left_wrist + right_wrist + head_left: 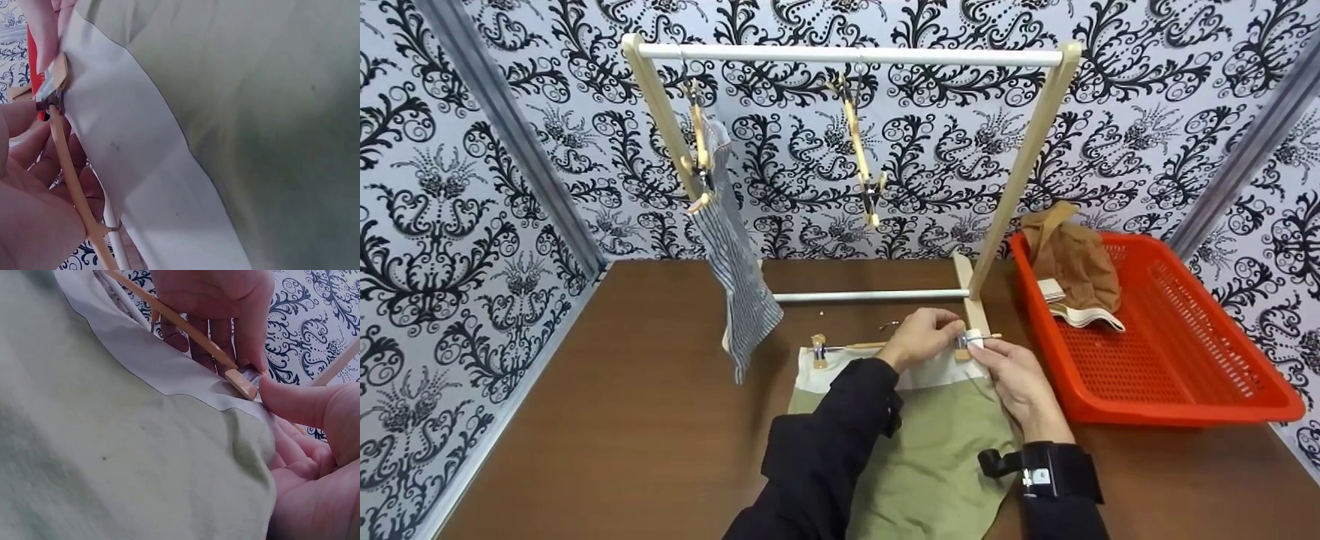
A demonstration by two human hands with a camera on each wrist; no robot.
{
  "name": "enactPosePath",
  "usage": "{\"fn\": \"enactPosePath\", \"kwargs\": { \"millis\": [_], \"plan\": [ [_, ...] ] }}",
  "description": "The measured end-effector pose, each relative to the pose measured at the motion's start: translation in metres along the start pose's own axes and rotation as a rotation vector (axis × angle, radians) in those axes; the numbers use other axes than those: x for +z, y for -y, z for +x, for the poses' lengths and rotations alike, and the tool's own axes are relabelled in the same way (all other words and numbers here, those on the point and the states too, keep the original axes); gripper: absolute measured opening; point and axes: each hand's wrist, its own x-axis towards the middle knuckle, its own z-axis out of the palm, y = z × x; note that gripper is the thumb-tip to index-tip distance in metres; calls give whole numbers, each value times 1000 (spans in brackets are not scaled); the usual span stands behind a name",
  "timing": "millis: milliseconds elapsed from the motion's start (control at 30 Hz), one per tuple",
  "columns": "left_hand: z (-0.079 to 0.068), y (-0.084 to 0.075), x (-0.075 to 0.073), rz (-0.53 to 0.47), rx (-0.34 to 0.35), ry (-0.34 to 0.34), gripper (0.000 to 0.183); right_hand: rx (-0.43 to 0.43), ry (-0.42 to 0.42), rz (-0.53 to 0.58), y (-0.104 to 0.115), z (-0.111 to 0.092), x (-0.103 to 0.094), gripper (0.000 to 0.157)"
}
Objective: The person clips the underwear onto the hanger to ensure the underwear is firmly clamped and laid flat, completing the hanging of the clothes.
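A green garment [941, 431] with a white waistband [135, 343] lies on the table below the rack. Along the waistband runs a wooden clip hanger [72, 169], and its left clip [819, 352] sits on the band. My left hand [922, 339] pinches the right clip [241, 384] at the other end, its fingers behind the hanger bar. With thumb and fingers, my right hand [1024, 381] holds the waistband's right corner beside that clip, the thumb touching the clip. Whether this clip's jaws grip the cloth is hard to see.
A white-railed wooden rack [847, 52] stands behind the hands. From it hang a striped garment [735, 255] on a hanger and a bare clip hanger [856, 142]. At the right, a red basket [1185, 412] contains a brown garment [1076, 262].
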Motion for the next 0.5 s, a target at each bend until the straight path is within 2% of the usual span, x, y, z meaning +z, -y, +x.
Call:
{"fn": "enactPosePath", "kwargs": {
  "millis": [133, 233, 500],
  "plan": [
    [0, -2, -1, 90, 23, 25, 34, -1, -9, 31, 1, 0, 0, 16],
    [-1, -1, -1, 147, 33, 31, 38, 3, -6, 37, 1, 1, -1, 18],
    [-1, 7, 1, 120, 42, 8, 41, 10, -48, 1, 4, -1, 2, 24]
  ]
}}
